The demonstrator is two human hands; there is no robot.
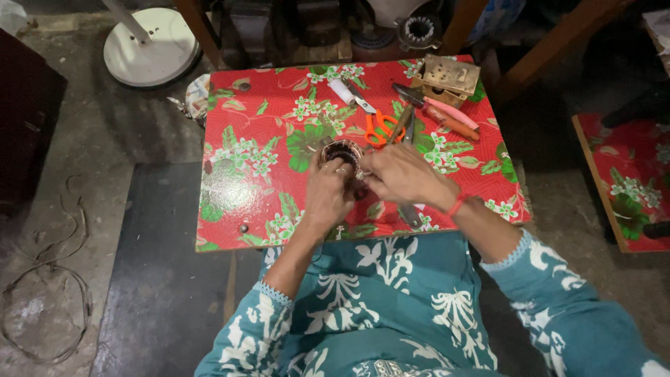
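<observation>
Left hand (328, 195) wrapped around a small round wire-wound coil (342, 151), right hand (399, 174) pinching its rim, both over the red floral table (244, 181), orange-handled scissors (377, 126) just beyond, pliers (440, 115) and small metal box (450, 77) farther back

The left half of the red floral-covered table (237, 174) lies open to a hand. On the far right, orange-handled scissors (377, 126), red-handled pliers (447, 120) and a small brass-coloured metal box (450, 77) crowd the passage.
</observation>
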